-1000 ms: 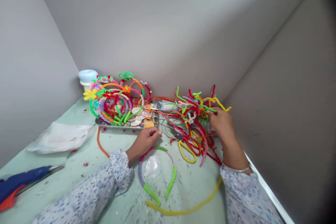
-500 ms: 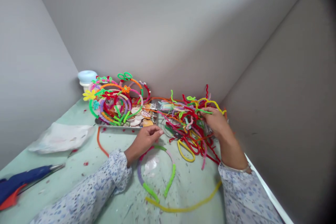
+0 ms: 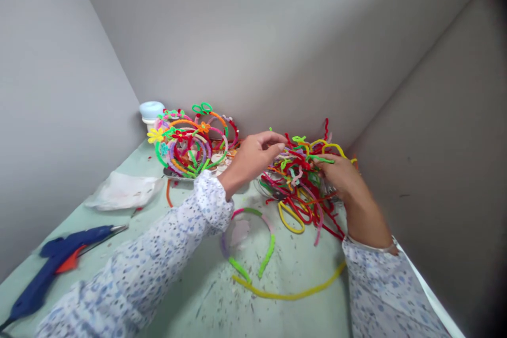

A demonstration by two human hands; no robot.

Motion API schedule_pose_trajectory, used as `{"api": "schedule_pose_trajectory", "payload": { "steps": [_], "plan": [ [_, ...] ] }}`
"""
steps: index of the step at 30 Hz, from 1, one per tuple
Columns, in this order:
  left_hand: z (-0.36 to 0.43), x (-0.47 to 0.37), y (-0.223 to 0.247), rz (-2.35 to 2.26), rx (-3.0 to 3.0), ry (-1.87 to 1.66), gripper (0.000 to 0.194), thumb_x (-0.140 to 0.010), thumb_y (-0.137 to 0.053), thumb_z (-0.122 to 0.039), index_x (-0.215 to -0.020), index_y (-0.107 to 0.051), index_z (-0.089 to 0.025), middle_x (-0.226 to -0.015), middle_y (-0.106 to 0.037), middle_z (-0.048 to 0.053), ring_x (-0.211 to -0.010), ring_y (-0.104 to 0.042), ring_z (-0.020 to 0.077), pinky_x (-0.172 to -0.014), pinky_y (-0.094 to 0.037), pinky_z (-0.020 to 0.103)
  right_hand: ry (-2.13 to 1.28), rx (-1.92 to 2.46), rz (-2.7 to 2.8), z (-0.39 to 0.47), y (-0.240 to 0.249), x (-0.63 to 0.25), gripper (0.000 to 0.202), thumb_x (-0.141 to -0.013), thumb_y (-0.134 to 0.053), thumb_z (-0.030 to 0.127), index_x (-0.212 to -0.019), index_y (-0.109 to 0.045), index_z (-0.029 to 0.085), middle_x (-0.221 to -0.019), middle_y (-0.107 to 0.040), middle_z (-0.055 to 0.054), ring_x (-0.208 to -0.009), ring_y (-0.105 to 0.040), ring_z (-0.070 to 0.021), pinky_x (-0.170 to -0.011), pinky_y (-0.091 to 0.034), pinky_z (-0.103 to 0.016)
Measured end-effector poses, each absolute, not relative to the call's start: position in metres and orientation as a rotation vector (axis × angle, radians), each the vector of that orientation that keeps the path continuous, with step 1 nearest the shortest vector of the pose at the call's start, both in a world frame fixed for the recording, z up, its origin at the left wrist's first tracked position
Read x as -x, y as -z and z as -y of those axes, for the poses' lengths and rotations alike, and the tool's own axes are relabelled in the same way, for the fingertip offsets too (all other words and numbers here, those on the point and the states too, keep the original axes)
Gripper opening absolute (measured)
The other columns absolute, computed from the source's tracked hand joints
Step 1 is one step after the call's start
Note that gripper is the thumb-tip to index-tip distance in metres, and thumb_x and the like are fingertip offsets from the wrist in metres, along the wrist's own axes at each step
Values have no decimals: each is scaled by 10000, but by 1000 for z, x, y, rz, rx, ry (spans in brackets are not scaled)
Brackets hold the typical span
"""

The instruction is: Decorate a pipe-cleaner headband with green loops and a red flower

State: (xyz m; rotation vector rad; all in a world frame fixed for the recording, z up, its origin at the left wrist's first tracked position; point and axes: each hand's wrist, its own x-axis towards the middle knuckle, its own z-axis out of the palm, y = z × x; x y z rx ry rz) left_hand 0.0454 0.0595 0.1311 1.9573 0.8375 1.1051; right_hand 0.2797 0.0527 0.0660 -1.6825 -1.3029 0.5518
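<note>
Holding my left hand (image 3: pixel 251 159), fingers apart, by tangled pipe cleaners (image 3: pixel 307 184), I cannot tell whether my right hand (image 3: pixel 341 177) pinches any.

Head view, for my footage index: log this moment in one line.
left hand: at pipe-cleaner pile; right hand: at pile; headband: on table

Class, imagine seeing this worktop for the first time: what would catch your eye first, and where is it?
First, the bright tangle of pipe cleaners towards the back right, with the right hand at its right side. Colourful headbands cluster at the back left. A blue glue gun lies at the front left.
</note>
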Motion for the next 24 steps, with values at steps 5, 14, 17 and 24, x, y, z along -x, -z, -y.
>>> {"api": "schedule_pose_trajectory", "payload": {
  "steps": [5, 14, 17, 24],
  "plan": [
    [-66, -92, -119, -731, -2454, -1125, 320, -798, -532, -190, -1099, -637, -212, -1165, -582, 66, -1065, -523, 189, -942, -398, 324, -727, 1601, 1239, -52, -69, -282, 252, -701, -533, 266, -862, -704, 176, -729, -687, -12, -512, -505, -106, -497, -390, -231],
    [-85, -102, -83, -1186, -2758, -820, 307, -735, -596, -231, -1034, -660, -207, -1078, -575, 106, -1006, -532, 249, -884, -412, 370, -744, 1608, 1173, -46, -80, -284, 252, -719, -555, 302, -880, -704, 178, -777, -696, -24, -542, -525, -112, -492, -382, -228],
    [-93, -97, -77, -1278, -2643, -754, 245, -742, -555, -176, -960, -668, -170, -975, -606, 117, -880, -589, 234, -784, -444, 340, -683, 1637, 1130, -45, -81, -288, 274, -716, -579, 286, -943, -693, 180, -769, -687, -27, -562, -548, -123, -529, -424, -241],
    [-118, -107, -81, -1334, -2320, -940, 165, -758, -531, -167, -845, -672, -171, -770, -671, 79, -764, -611, 211, -722, -453, 313, -442, 1799, 1323, -44, -72, -296, 351, -711, -633, 294, -1048, -656, 197, -872, -700, -60, -698, -619, -176, -634, -471, -288]
  ]
}}
